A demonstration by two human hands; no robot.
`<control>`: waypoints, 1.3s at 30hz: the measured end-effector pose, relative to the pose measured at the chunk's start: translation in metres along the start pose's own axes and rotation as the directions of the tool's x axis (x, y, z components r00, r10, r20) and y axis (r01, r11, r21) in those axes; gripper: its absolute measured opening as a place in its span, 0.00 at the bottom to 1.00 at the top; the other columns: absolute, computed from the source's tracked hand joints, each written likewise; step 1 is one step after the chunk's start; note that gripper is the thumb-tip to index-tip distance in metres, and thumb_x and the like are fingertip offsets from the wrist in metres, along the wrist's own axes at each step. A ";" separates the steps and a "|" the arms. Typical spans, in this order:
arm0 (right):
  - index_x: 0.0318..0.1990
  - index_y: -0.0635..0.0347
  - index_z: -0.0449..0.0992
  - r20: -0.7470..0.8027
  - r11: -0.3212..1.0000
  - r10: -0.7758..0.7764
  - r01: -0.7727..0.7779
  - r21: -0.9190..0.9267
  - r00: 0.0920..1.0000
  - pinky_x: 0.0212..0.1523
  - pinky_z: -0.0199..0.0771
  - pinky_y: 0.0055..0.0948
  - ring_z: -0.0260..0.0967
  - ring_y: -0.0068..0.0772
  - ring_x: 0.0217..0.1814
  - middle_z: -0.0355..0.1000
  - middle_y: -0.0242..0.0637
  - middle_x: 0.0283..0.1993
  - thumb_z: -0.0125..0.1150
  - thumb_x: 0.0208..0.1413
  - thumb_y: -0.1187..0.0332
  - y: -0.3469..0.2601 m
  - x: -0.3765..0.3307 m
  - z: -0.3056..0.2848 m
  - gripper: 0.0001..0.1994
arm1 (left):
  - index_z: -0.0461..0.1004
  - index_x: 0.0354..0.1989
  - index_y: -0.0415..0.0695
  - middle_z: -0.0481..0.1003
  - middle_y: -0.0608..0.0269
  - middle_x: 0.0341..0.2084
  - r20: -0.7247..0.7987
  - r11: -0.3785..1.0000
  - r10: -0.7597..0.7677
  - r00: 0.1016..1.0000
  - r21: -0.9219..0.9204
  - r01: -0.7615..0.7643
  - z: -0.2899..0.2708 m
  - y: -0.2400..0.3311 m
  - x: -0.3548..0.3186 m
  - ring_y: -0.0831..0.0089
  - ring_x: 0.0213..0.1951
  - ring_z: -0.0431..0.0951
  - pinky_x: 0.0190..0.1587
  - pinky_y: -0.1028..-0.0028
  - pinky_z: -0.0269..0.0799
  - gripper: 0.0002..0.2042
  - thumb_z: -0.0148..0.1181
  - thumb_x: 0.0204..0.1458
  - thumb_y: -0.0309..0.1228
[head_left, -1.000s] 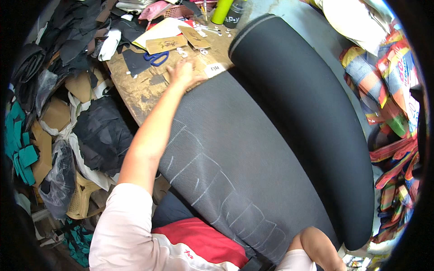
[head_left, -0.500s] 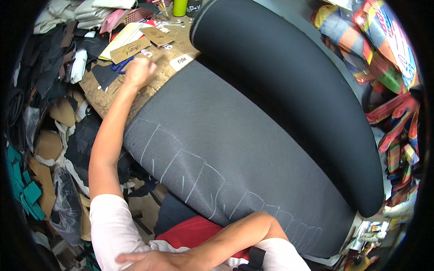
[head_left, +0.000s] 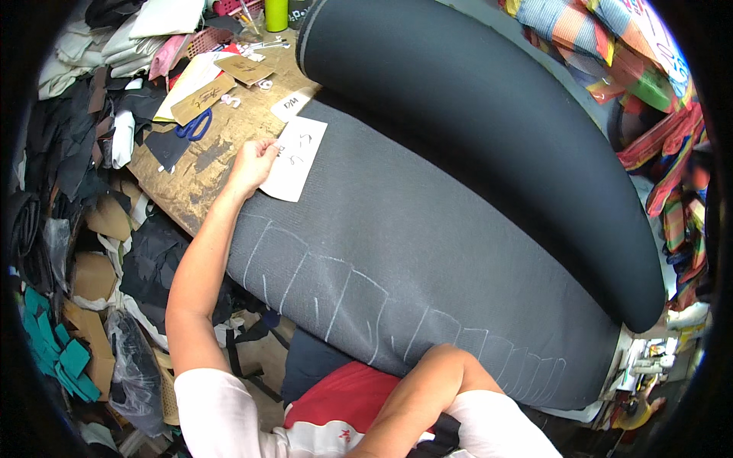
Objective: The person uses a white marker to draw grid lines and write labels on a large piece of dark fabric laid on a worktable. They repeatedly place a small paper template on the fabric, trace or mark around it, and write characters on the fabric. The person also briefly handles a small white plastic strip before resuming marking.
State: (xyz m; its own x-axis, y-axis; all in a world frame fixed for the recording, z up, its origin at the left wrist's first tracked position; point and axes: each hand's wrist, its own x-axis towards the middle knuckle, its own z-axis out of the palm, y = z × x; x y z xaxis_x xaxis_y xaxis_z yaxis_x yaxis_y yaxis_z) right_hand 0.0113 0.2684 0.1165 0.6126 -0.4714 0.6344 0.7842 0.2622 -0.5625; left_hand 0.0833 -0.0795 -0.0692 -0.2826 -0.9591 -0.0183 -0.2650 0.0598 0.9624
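Note:
My left hand (head_left: 255,164) pinches the left edge of a white card (head_left: 296,159) with handwriting on it. The card lies over the far left edge of a dark grey sheet of fabric (head_left: 427,229). Chalk outlines in a row of curved and narrow shapes run along the sheet's near edge. My right forearm (head_left: 420,389) bends across my body and leaves the picture at the bottom, so the right hand is hidden. A thick black roll (head_left: 489,130) of the material lies along the sheet's far side.
Blue-handled scissors (head_left: 195,125), brown card pieces (head_left: 205,99) and a white label (head_left: 290,105) lie on the worn wooden table (head_left: 183,179). A green bottle (head_left: 276,14) stands behind. Scraps and a plastic bag (head_left: 131,366) crowd the left. Colourful bundles (head_left: 561,27) sit at right.
My left hand has come nearer and now holds a white card at the sheet's edge. My right hand has slipped out of view at the bottom. The whole view has shifted slightly.

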 end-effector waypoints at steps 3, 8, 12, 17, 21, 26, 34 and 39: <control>0.33 0.66 0.74 0.010 0.973 0.111 -0.111 0.201 0.994 0.28 0.67 0.33 0.70 0.37 0.27 0.73 0.42 0.27 0.56 0.57 0.59 -0.010 -0.004 0.003 0.15 | 0.73 0.45 0.31 0.78 0.57 0.31 0.086 0.999 -0.012 0.996 0.052 0.008 -0.005 0.005 -0.001 0.77 0.31 0.76 0.34 0.77 0.71 0.14 0.52 0.55 0.28; 0.30 0.60 0.71 -0.364 0.462 -0.112 -0.275 -0.843 0.925 0.29 0.68 0.39 0.68 0.45 0.28 0.68 0.39 0.24 0.56 0.45 0.72 -0.022 -0.015 -0.096 0.04 | 0.70 0.50 0.31 0.78 0.57 0.35 0.273 0.962 -0.089 0.958 0.273 0.012 -0.027 0.024 -0.002 0.79 0.33 0.76 0.35 0.79 0.72 0.17 0.55 0.53 0.26; 0.39 0.60 0.75 -0.538 -0.132 -0.447 -0.647 -0.751 0.715 0.35 0.73 0.40 0.73 0.48 0.32 0.73 0.48 0.33 0.60 0.45 0.74 -0.039 -0.025 -0.227 0.11 | 0.68 0.53 0.32 0.78 0.58 0.35 0.359 0.891 -0.085 0.930 0.445 -0.090 -0.047 0.027 -0.005 0.80 0.33 0.77 0.34 0.81 0.72 0.20 0.57 0.52 0.25; 0.50 0.57 0.70 -0.573 -0.254 -0.408 -0.691 -0.676 0.711 0.62 0.49 0.55 0.55 0.49 0.66 0.68 0.50 0.55 0.67 0.45 0.57 -0.044 -0.035 -0.290 0.24 | 0.68 0.54 0.33 0.77 0.62 0.25 0.340 0.991 -0.119 0.933 -0.014 0.131 -0.059 0.019 -0.022 0.82 0.24 0.72 0.26 0.81 0.67 0.26 0.63 0.43 0.25; 0.52 0.59 0.69 -0.712 -0.274 -0.350 -0.793 -0.544 0.609 0.65 0.43 0.56 0.53 0.50 0.67 0.66 0.51 0.58 0.69 0.39 0.50 -0.039 -0.033 -0.297 0.34 | 0.71 0.53 0.38 0.72 0.66 0.17 0.171 0.942 0.010 0.985 0.328 -0.067 -0.044 0.018 -0.031 0.80 0.21 0.70 0.25 0.77 0.66 0.30 0.70 0.36 0.32; 0.51 0.59 0.70 -0.655 -0.408 -0.448 -0.792 -0.455 0.608 0.62 0.46 0.57 0.60 0.47 0.61 0.67 0.47 0.54 0.71 0.35 0.46 -0.033 -0.027 -0.303 0.36 | 0.81 0.38 0.42 0.73 0.67 0.15 -0.081 0.914 0.052 0.995 0.405 -0.015 -0.030 0.016 -0.032 0.80 0.17 0.68 0.23 0.76 0.64 0.19 0.72 0.36 0.34; 0.56 0.58 0.67 -0.747 -0.464 -0.374 -0.809 -0.362 0.549 0.64 0.39 0.63 0.48 0.51 0.70 0.61 0.48 0.62 0.66 0.40 0.43 -0.030 -0.021 -0.300 0.38 | 0.81 0.34 0.43 0.78 0.58 0.21 -0.034 0.914 0.080 0.996 0.402 -0.060 -0.039 0.012 -0.026 0.75 0.23 0.75 0.28 0.74 0.70 0.13 0.69 0.38 0.33; 0.58 0.58 0.65 -0.753 -0.473 -0.369 -0.808 -0.352 0.544 0.64 0.37 0.66 0.46 0.51 0.71 0.59 0.47 0.64 0.64 0.42 0.43 -0.025 -0.022 -0.304 0.39 | 0.81 0.36 0.40 0.76 0.63 0.18 -0.047 0.935 0.100 0.994 0.347 -0.078 -0.038 0.009 -0.023 0.80 0.20 0.70 0.25 0.76 0.67 0.13 0.67 0.40 0.29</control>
State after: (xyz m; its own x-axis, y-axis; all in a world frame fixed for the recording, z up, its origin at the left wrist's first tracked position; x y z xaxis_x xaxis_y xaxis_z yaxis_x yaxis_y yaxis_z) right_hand -0.0518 0.0159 -0.0449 -0.0302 -0.9877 0.1532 -0.9005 -0.0396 -0.4331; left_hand 0.1221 -0.0672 -0.0502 -0.2643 -0.9601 0.0909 -0.5453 0.2265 0.8071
